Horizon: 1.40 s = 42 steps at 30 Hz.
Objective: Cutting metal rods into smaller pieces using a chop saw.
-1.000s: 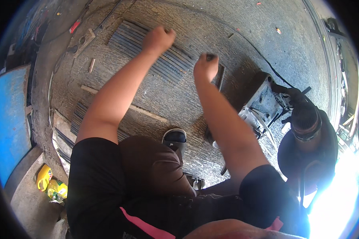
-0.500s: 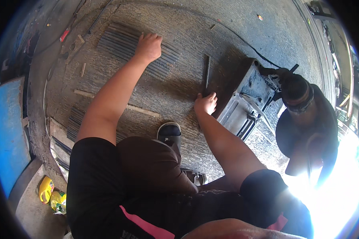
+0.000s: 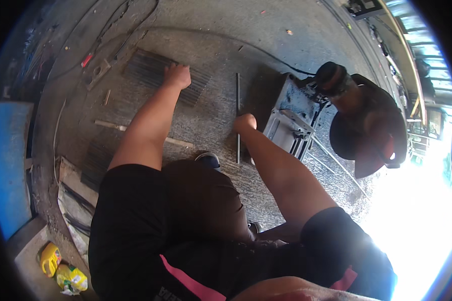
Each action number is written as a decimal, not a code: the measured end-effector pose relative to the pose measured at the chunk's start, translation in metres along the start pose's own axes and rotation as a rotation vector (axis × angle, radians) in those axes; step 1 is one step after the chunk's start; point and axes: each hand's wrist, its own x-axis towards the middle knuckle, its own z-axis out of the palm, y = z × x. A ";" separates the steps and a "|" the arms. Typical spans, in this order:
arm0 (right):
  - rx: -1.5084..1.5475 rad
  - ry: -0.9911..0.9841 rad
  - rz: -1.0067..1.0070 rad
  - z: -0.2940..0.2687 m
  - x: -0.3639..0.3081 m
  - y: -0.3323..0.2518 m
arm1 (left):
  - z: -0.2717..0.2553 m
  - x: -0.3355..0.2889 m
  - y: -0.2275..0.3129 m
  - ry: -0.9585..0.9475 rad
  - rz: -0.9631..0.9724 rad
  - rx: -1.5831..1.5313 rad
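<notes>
My right hand [image 3: 245, 123] is closed around the middle of a thin straight metal rod [image 3: 238, 90], whose two ends show beyond the fist. Beside it stands a cut-off saw, its grey metal base [image 3: 278, 128] and dark motor and guard [image 3: 369, 118] to the right of my hand. Farther to the left, my left hand [image 3: 177, 76] rests with curled fingers on a row of dark metal rods [image 3: 145, 67] laid side by side on the floor. What those fingers grip, if anything, is hidden.
A thin wooden strip [image 3: 178, 142] lies beneath my left forearm. Another dark row of rods [image 3: 96, 163] is at the left. A cable [image 3: 246, 46] crosses the far floor. A blue panel [image 3: 12, 165] and yellow containers [image 3: 50, 259] are at the left edge.
The view has shifted. More of the rod at my right hand shows, extending toward me below the fist. My left hand has moved slightly nearer over the row of rods.
</notes>
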 end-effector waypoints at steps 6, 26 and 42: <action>0.507 0.314 0.139 -0.036 -0.038 -0.005 | 0.005 -0.008 0.045 -0.479 0.071 -0.670; 0.725 0.912 0.208 -0.081 -0.163 -0.012 | -0.052 -0.081 0.110 -0.411 0.024 -1.505; 1.443 0.891 -0.021 -0.125 -0.298 0.051 | -0.231 -0.189 0.217 -0.055 0.040 -1.671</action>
